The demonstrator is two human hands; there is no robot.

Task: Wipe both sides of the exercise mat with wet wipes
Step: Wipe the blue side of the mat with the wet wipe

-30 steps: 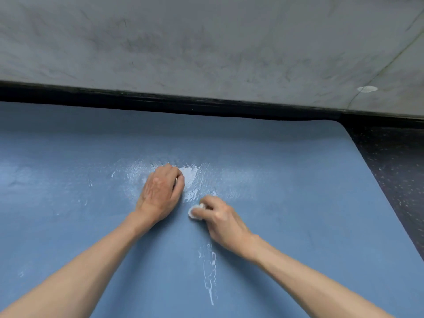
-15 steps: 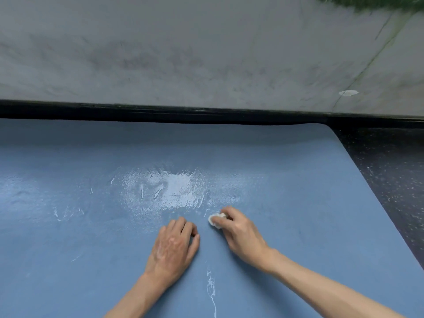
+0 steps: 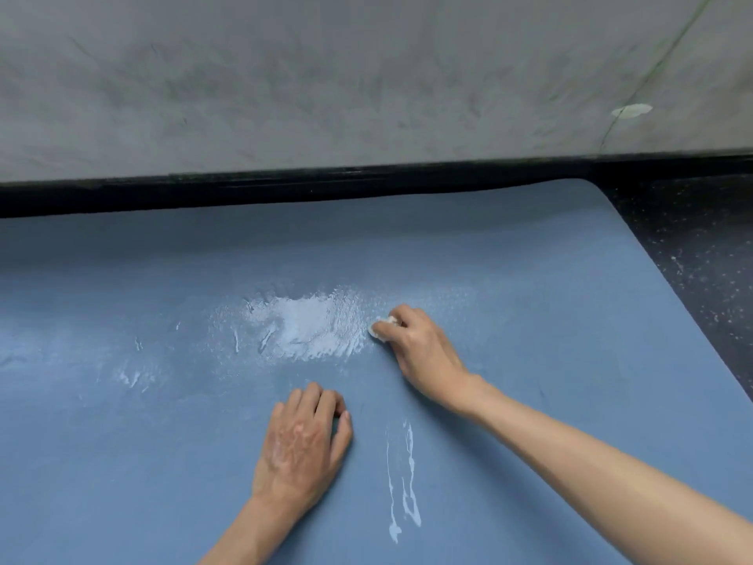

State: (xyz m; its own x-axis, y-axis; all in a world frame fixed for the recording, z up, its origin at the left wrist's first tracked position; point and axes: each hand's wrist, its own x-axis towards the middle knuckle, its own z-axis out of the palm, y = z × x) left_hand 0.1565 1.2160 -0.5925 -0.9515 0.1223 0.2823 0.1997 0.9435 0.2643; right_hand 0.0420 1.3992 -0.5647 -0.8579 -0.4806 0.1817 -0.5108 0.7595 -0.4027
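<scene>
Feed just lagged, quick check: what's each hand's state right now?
Left hand: open, resting on the blue exercise mat, nothing seen in it.
Right hand: closed on a wadded wet wipe, pressed to the mat.

Mottled grey concrete wall (image 3: 366, 75) over black skirting strip (image 3: 285, 189)
Dark white-speckled floor (image 3: 692, 246) lies below the strip's right end.
</scene>
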